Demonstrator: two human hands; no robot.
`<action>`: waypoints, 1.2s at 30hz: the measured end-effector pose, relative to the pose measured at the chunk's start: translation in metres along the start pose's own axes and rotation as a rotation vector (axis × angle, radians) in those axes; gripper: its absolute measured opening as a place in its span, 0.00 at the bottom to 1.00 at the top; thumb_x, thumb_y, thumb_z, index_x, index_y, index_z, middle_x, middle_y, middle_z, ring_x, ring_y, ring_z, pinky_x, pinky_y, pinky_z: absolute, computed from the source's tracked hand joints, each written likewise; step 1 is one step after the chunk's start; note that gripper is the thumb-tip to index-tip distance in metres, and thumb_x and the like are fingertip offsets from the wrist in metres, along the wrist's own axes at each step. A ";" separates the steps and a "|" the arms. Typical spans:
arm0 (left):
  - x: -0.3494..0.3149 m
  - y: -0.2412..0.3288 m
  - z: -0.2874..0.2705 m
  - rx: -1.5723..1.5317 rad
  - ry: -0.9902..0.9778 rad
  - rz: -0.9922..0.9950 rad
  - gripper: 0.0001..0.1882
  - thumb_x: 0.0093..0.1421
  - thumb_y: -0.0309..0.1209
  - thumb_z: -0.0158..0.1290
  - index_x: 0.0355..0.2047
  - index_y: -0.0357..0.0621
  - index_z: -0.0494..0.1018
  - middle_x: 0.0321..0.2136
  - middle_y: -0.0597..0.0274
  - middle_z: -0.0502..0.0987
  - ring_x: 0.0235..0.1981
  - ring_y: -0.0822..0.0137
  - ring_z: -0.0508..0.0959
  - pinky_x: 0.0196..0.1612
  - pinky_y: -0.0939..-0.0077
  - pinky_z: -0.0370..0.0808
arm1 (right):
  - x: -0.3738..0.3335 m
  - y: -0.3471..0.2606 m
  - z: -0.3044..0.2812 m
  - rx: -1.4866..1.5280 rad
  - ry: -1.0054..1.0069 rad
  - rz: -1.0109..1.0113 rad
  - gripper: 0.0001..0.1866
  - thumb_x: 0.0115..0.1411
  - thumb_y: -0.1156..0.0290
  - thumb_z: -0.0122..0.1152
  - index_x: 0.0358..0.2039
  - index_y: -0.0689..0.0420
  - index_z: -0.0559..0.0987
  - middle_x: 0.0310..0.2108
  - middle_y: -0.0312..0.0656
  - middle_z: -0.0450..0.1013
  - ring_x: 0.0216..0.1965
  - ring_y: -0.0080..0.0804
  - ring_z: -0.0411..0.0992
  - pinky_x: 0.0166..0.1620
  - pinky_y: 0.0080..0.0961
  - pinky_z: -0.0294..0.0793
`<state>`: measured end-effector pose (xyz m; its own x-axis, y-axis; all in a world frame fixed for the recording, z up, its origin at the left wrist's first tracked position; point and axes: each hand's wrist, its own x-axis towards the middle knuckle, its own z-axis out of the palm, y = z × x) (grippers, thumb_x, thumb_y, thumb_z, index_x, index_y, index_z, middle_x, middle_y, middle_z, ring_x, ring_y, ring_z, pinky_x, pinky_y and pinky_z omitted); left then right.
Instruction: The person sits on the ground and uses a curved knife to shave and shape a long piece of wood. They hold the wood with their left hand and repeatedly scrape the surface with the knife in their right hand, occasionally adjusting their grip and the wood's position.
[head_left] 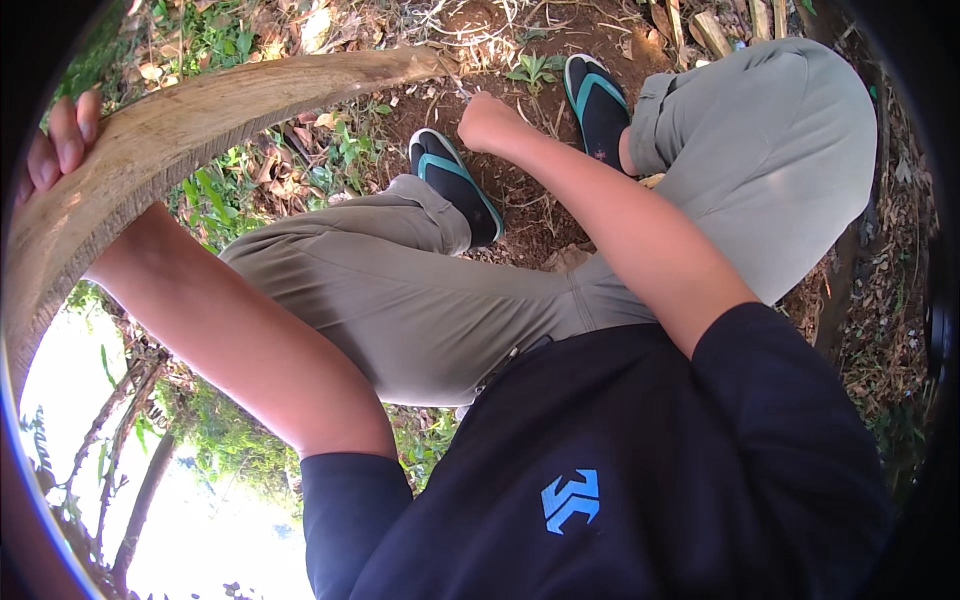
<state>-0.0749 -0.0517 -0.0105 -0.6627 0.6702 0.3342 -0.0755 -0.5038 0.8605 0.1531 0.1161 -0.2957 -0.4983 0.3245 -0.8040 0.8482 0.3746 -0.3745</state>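
A long wooden plank (230,92), with a rough sawn edge, reaches from the left rim to the ground ahead, bowed in this view. My left hand (66,145) grips it, its fingers curled over the plank's far edge and its palm hidden behind the wood. Close to the plank's far tip, my right hand (487,124) is closed in a fist. A thin, pale bit shows between that fist and the plank's tip; what it belongs to is too small to make out.
My feet, in dark socks and black sandals (456,183) with green straps, stand on bare brown soil (525,215). Dry leaves (285,180) and green plants (350,150) lie around. Cut wood pieces (712,35) are at the top right, and thin trunks (145,495) at the lower left.
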 end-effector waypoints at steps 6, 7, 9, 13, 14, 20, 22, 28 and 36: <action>-0.012 -0.017 0.025 0.173 0.200 0.192 0.17 0.60 0.38 0.41 0.16 0.46 0.62 0.12 0.62 0.65 0.16 0.65 0.68 0.24 0.72 0.66 | -0.021 0.001 -0.030 0.102 0.130 -0.111 0.23 0.54 0.70 0.50 0.51 0.65 0.67 0.46 0.55 0.71 0.48 0.46 0.71 0.49 0.37 0.69; -0.014 -0.020 0.026 0.207 0.242 0.240 0.16 0.61 0.35 0.40 0.17 0.43 0.60 0.12 0.60 0.64 0.16 0.64 0.68 0.24 0.70 0.68 | -0.026 0.001 -0.038 0.123 0.148 -0.149 0.23 0.55 0.70 0.49 0.51 0.65 0.67 0.45 0.55 0.71 0.47 0.46 0.71 0.49 0.38 0.69; -0.013 -0.023 0.026 0.210 0.190 0.224 0.16 0.61 0.35 0.39 0.18 0.42 0.60 0.12 0.58 0.64 0.16 0.62 0.69 0.23 0.69 0.69 | -0.031 0.002 -0.044 0.155 0.181 -0.098 0.22 0.55 0.67 0.49 0.49 0.65 0.69 0.44 0.56 0.71 0.47 0.47 0.71 0.49 0.38 0.69; -0.011 -0.035 0.031 0.191 0.121 0.254 0.15 0.62 0.32 0.39 0.18 0.43 0.62 0.12 0.57 0.66 0.15 0.63 0.69 0.23 0.71 0.68 | -0.034 0.011 -0.043 0.122 0.104 -0.151 0.25 0.62 0.56 0.40 0.42 0.68 0.73 0.41 0.60 0.72 0.45 0.55 0.70 0.50 0.42 0.67; -0.009 -0.039 0.032 0.163 0.092 0.258 0.14 0.62 0.31 0.39 0.18 0.43 0.62 0.12 0.58 0.66 0.15 0.63 0.69 0.23 0.72 0.68 | -0.028 0.017 -0.035 0.105 0.108 -0.175 0.27 0.63 0.54 0.37 0.40 0.69 0.73 0.39 0.61 0.72 0.43 0.56 0.70 0.50 0.43 0.66; -0.009 -0.038 0.022 0.015 -0.052 0.108 0.13 0.61 0.29 0.40 0.18 0.46 0.63 0.13 0.60 0.69 0.15 0.66 0.68 0.23 0.74 0.66 | -0.057 0.005 -0.017 0.029 0.041 -0.230 0.23 0.66 0.63 0.32 0.41 0.68 0.74 0.44 0.59 0.70 0.49 0.54 0.68 0.52 0.44 0.67; -0.007 -0.037 0.017 0.010 -0.084 0.104 0.14 0.61 0.30 0.41 0.18 0.46 0.65 0.14 0.61 0.69 0.15 0.67 0.69 0.23 0.75 0.66 | -0.061 0.001 -0.012 0.020 0.100 -0.254 0.21 0.65 0.65 0.35 0.40 0.67 0.74 0.43 0.59 0.71 0.48 0.53 0.69 0.50 0.43 0.68; -0.012 -0.030 -0.005 -0.024 -0.064 0.049 0.17 0.62 0.36 0.42 0.18 0.48 0.72 0.14 0.64 0.71 0.16 0.68 0.69 0.25 0.76 0.66 | -0.050 -0.009 0.011 0.167 0.095 -0.107 0.15 0.60 0.71 0.40 0.44 0.66 0.67 0.40 0.56 0.74 0.43 0.49 0.74 0.45 0.40 0.72; -0.015 -0.028 -0.016 -0.056 -0.069 0.002 0.16 0.61 0.38 0.44 0.18 0.51 0.74 0.14 0.67 0.71 0.17 0.70 0.69 0.26 0.76 0.64 | -0.005 -0.012 0.015 0.086 0.104 -0.061 0.16 0.60 0.71 0.43 0.47 0.65 0.68 0.43 0.51 0.74 0.46 0.43 0.73 0.46 0.35 0.74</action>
<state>-0.0747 -0.0556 -0.0459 -0.6101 0.7042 0.3633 -0.1173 -0.5337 0.8375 0.1484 0.0971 -0.2937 -0.5612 0.3931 -0.7284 0.8261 0.3215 -0.4629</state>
